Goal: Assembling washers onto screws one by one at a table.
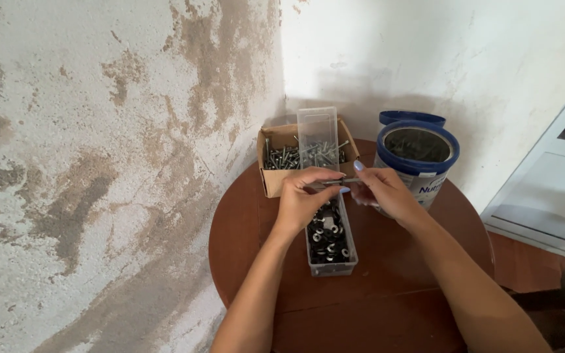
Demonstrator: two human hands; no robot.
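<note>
A long metal screw (pixel 336 184) is held level between the two hands, just above the near end of a narrow clear plastic tray (pixel 331 265) of dark rubber-faced washers (pixel 327 235). The left hand (pixel 302 199) has its fingers pinched shut on one end of the screw, and the right hand (pixel 380 193) closes its fingertips on the other end, toward the head; whether a washer already sits on the shank is too small to make out.

It looks a light, stiff thing that will not bend or break, but it is thin, smooth and likely a little slick, so I'd judge it apt to roll or slip out of a loose pinch. The threaded shank gives better bite than the point, and the head end is the surest place to hold while the other hand works along it. The washers would be lighter still and fiddly to pick singly.

Behind the tray an open cardboard box (pixel 271 186) holds a heap of the same screws (pixel 282 158), with the tray's far end resting across it. To the right stands a blue-rimmed tin (pixel 420 173), open, its blue lid (pixel 412 118) just behind. All of it sits on a round brown table (pixel 243 242) pushed into the corner of a stained plaster wall (pixel 99 163).
</note>
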